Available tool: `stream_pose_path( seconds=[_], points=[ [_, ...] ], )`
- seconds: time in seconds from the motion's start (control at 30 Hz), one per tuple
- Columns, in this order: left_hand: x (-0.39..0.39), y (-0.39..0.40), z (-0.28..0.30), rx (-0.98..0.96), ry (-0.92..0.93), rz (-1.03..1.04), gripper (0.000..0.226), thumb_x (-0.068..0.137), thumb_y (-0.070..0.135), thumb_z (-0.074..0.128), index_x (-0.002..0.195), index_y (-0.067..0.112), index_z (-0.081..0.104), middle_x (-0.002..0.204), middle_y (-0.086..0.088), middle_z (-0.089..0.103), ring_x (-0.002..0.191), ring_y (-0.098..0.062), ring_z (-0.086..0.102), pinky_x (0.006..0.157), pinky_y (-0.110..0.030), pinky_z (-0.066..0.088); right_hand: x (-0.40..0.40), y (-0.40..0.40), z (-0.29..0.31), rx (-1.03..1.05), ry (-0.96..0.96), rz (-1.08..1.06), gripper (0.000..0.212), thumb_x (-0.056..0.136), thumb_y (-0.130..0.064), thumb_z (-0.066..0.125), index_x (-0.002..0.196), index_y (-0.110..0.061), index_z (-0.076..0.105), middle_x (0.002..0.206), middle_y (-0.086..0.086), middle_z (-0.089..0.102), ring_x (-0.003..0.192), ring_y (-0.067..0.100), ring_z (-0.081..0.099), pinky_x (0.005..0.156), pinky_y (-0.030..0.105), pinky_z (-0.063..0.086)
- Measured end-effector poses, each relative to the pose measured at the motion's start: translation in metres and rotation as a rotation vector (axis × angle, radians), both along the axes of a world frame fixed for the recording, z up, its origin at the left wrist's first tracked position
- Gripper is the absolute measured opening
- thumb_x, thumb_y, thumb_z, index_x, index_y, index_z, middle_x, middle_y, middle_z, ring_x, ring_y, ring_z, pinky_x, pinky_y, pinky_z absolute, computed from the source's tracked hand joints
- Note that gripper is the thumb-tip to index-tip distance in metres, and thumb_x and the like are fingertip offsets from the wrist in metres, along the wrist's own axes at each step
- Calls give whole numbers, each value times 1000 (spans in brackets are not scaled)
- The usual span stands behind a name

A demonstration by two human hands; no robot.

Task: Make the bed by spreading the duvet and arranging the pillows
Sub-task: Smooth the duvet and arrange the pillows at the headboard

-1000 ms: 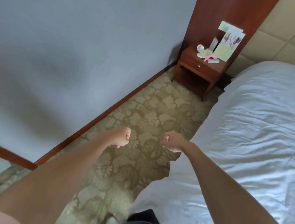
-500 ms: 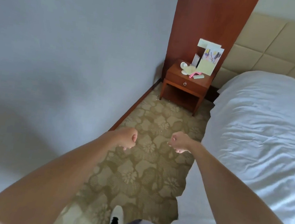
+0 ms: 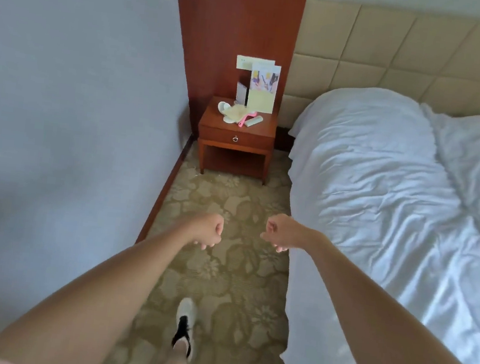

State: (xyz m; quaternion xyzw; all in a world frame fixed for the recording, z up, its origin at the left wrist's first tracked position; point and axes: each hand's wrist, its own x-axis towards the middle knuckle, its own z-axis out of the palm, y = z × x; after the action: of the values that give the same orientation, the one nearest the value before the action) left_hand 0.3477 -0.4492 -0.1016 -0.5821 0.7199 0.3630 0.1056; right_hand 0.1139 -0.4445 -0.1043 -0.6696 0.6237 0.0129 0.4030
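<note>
1. Running down the left side, a plain grey wall (image 3: pixel 62 101) meets the carpet (image 3: pixel 222 269) at a brown skirting board (image 3: pixel 161 193), well left of the bed (image 3: pixel 377 227).
2. The left hand (image 3: pixel 207 230) is held out over the carpet, left of the bed's near edge, its fingers curled into a fist that grips nothing.
3. A foot in a white and black shoe (image 3: pixel 185 325) stands on the carpet, left of the bed and below the hands.
4. A wooden nightstand (image 3: pixel 236 139) stands just left of the bed's head end, against a tall wood panel (image 3: pixel 238 32). On its top lie a pale round item, a pink item and a small pale bar, too small to tell apart further, and printed cards (image 3: pixel 261 85) lean upright behind them.
5. The right hand (image 3: pixel 282 233) hangs just left of the bed's edge, apart from the left hand, its fingers also curled in and holding nothing; it touches no bedding.
6. The bed fills the right side. A white duvet (image 3: pixel 365 196) covers its left part, wrinkled, and drapes over the left edge down to the carpet.
7. A second rumpled white fold of bedding (image 3: pixel 475 154) lies on the bed's right part. I cannot tell whether it is a pillow or more duvet.
8. A tan padded headboard (image 3: pixel 412 51) rises behind the bed's head end.
</note>
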Motion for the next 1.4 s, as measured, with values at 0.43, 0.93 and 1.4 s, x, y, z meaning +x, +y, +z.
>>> stream_pose_path(
  seconds=[0.43,0.93,1.4],
  points=[
    [-273,-275,12,-84,97,-572,8,86,10,47,86,15,53,98,-12,66,84,-28,70,72,-38,56,-236,-122,22,-59,100,-681,22,93,-23,60,76,-16,49,63,5,64,50,17,59,49,21,46],
    [-553,-367,-14,56,125,-1093,6,88,10,47,87,15,50,91,-8,63,67,-19,62,65,-30,49,-432,-110,-11,57,63,-1319,19,93,-20,61,79,-11,54,61,6,65,39,9,58,46,23,50],
    [-686,-543,-11,-33,-18,-1042,10,84,13,44,88,17,51,98,-10,65,68,-19,65,73,-36,53,-579,-289,-20,5,24,-1245,23,93,-22,60,75,-14,50,62,3,65,39,6,57,47,19,45]
  ],
)
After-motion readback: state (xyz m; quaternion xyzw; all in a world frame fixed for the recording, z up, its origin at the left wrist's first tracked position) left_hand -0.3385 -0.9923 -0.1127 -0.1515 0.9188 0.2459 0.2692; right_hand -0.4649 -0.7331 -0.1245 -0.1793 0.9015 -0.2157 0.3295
